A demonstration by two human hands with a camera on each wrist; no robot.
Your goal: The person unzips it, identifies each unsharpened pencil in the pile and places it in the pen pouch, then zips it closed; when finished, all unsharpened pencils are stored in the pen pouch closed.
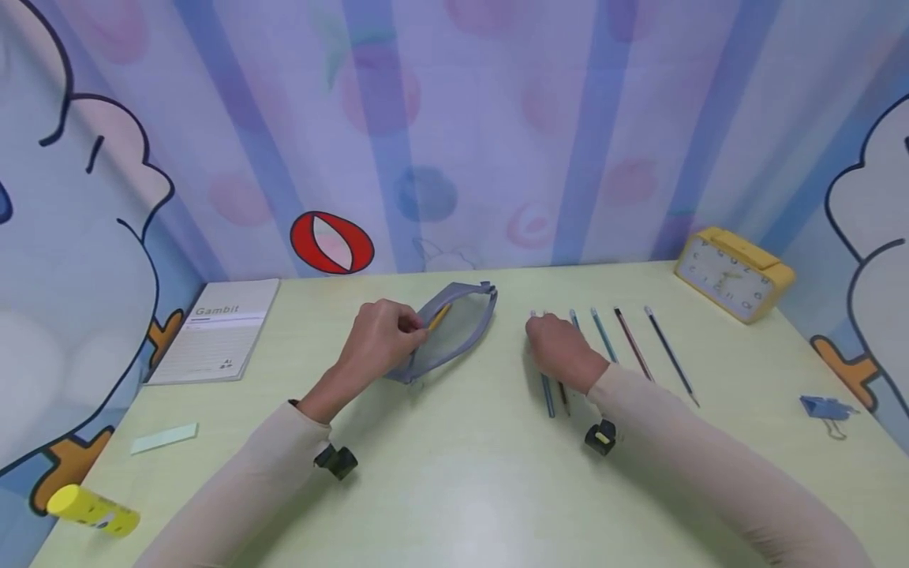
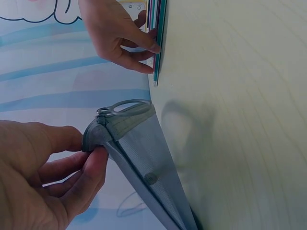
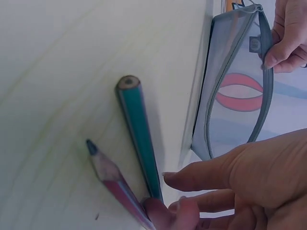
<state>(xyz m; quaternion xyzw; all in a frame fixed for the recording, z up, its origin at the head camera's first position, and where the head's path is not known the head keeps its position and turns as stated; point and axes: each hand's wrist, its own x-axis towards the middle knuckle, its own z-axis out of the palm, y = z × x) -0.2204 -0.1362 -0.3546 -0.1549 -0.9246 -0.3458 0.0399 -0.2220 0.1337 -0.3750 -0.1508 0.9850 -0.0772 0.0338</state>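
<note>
At the middle of the table, my left hand [image 1: 383, 338] pinches the end of a grey mesh pencil case [image 2: 151, 158] between thumb and fingers. The case's zip opening gapes, and a slim orange strip [image 1: 439, 317] shows inside it. Over to the right, my right hand [image 1: 561, 347] is low over a row of pencils. Its thumb and fingertip lie on either side of a teal pencil [image 3: 139, 129], whose unsharpened end points towards me. Close beside lies a red pencil [image 3: 117, 184] with a dark sharpened point. The far ends of both are partly hidden by my fingers.
Several more pencils [image 1: 667, 351] lie spaced out to the right. A yellow clock [image 1: 731, 272] stands back right, with a blue binder clip [image 1: 827, 408] nearer. On the left are a notepad [image 1: 213, 331], a pale green strip [image 1: 165, 438] and a yellow tube [image 1: 92, 510]. A curtain backs the table.
</note>
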